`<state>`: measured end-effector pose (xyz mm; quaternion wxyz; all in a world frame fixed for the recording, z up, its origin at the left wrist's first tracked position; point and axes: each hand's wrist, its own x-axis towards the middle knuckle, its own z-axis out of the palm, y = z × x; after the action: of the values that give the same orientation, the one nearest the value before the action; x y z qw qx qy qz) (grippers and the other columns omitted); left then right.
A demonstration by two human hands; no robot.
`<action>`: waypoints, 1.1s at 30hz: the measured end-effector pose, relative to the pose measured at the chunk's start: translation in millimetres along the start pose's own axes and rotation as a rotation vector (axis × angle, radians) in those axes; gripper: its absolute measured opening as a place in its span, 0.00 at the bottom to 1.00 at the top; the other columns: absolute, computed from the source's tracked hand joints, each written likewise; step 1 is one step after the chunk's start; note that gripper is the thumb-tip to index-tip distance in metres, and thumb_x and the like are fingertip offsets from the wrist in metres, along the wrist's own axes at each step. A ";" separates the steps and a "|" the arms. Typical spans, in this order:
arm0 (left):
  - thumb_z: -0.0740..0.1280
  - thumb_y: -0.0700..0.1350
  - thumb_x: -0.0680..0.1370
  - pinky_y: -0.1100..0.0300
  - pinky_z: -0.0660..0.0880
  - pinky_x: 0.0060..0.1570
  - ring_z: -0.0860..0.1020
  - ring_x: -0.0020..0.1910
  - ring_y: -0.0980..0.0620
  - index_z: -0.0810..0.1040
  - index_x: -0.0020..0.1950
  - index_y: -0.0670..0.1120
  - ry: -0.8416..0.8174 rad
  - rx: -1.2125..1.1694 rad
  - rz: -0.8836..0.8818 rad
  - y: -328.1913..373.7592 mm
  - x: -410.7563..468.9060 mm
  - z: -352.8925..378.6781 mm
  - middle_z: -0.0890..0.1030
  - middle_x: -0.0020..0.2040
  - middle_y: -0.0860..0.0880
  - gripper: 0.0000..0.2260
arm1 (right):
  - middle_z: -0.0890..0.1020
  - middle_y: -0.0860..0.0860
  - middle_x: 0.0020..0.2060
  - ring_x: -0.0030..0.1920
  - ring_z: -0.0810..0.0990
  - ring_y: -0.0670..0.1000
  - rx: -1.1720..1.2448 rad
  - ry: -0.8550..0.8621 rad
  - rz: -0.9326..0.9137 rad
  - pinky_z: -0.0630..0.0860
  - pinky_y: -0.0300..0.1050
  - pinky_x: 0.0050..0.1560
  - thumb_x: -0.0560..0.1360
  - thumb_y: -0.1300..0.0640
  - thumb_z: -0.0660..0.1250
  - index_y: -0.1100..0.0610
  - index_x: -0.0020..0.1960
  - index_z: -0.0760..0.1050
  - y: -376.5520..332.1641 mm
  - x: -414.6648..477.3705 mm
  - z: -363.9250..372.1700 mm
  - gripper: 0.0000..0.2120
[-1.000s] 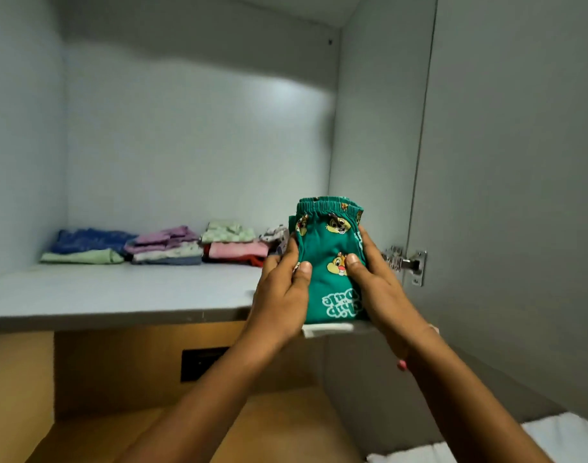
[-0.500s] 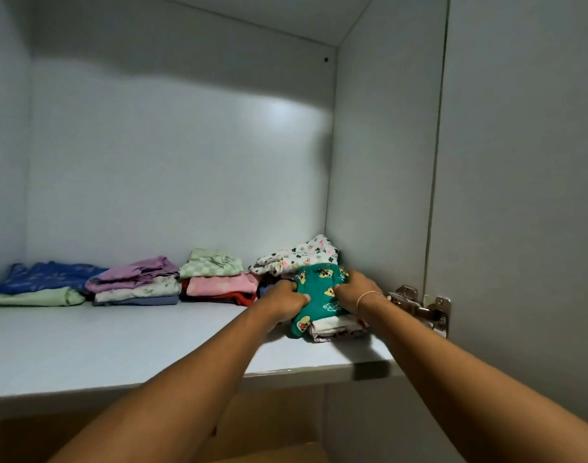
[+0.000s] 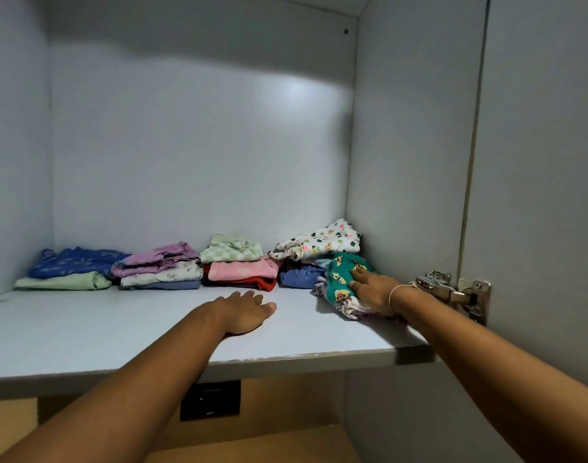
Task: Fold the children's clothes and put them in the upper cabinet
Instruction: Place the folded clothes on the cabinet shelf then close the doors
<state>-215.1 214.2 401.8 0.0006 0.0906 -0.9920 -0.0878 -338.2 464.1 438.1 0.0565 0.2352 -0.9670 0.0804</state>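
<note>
Grey cabinet shelf, folded clothes along its back.
Left hand lies open; right hand presses flat on green shorts, hiding the layers beneath.

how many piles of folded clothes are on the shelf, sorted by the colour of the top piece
Blue top piece: 1
Lilac top piece: 1
Green-and-white checked top piece: 1
White clover-print top piece: 1
Green cartoon-print top piece, under the right hand: 1
Total: 5 piles, all on the shelf
</note>
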 end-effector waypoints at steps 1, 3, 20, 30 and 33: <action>0.43 0.63 0.81 0.48 0.45 0.75 0.46 0.79 0.47 0.48 0.79 0.49 0.007 0.010 0.003 2.4 -0.5 -0.1 0.47 0.81 0.50 0.30 | 0.49 0.53 0.79 0.78 0.53 0.55 -0.010 -0.009 0.007 0.49 0.46 0.75 0.83 0.47 0.47 0.54 0.79 0.49 2.0 2.5 -0.3 0.26; 0.43 0.62 0.81 0.48 0.45 0.75 0.46 0.79 0.47 0.48 0.79 0.49 0.015 0.026 0.003 5.0 -2.0 -0.9 0.47 0.81 0.49 0.30 | 0.50 0.52 0.79 0.78 0.53 0.54 -0.014 -0.009 0.007 0.49 0.46 0.75 0.83 0.46 0.47 0.54 0.79 0.49 2.9 7.2 0.7 0.26; 0.50 0.60 0.82 0.50 0.53 0.75 0.56 0.77 0.46 0.54 0.79 0.49 0.095 -0.197 0.019 0.4 -5.0 1.0 0.56 0.79 0.47 0.28 | 0.55 0.52 0.78 0.77 0.56 0.55 0.040 0.113 -0.036 0.52 0.47 0.75 0.83 0.45 0.48 0.53 0.78 0.54 1.7 -3.9 4.4 0.26; 0.53 0.56 0.82 0.48 0.51 0.75 0.50 0.79 0.51 0.58 0.78 0.50 0.682 -0.439 0.010 -27.9 -96.3 -16.5 0.55 0.80 0.51 0.25 | 0.55 0.53 0.78 0.78 0.52 0.53 0.114 0.550 -0.283 0.50 0.51 0.77 0.83 0.49 0.51 0.54 0.78 0.51 -56.1 -92.4 6.3 0.26; 0.53 0.56 0.82 0.49 0.50 0.75 0.47 0.79 0.51 0.57 0.78 0.51 0.792 -0.407 -0.038 -40.8 -147.2 -16.6 0.53 0.80 0.52 0.25 | 0.55 0.54 0.78 0.78 0.52 0.53 0.141 0.562 -0.358 0.49 0.50 0.77 0.83 0.50 0.52 0.56 0.78 0.51 -81.3 -111.0 -2.0 0.27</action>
<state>-62.8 198.3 413.2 0.3969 0.1334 -0.8759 -0.2400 -202.3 442.8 434.2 0.3175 0.3732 -0.8491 0.1974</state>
